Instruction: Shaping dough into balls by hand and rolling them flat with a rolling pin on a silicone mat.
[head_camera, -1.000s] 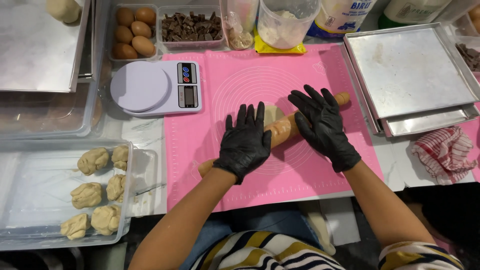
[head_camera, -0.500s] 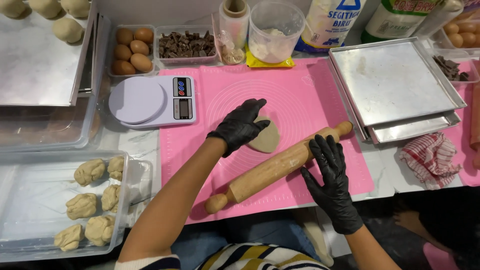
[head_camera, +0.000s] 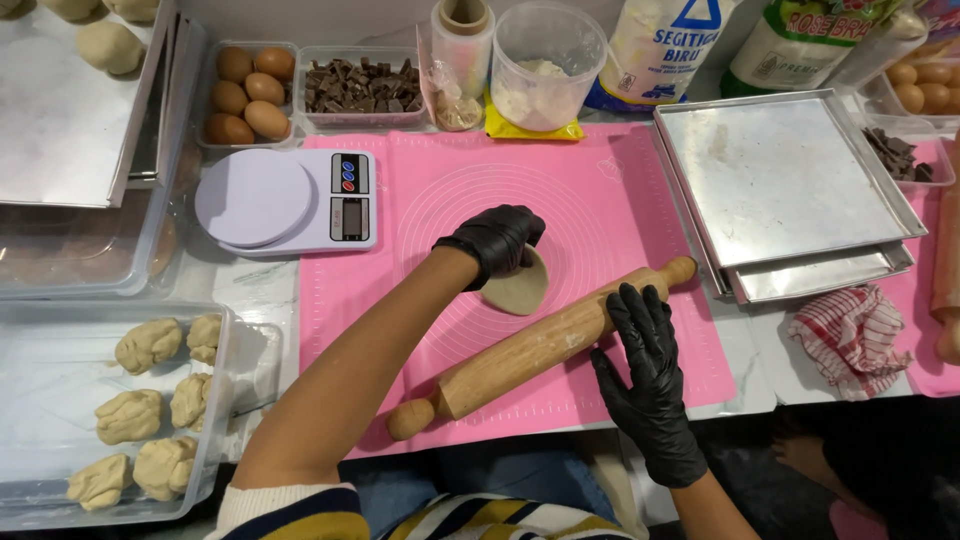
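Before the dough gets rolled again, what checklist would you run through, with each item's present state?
1. Dough disc lies on the pink mat: ok.
2. Left hand rests on the disc: ok.
3. Right hand touches the rolling pin: ok.
4. Pin clear of the disc, lying beside it: ok.
5. Both hands gloved: ok.
6. Mat floured under the disc: cannot tell.
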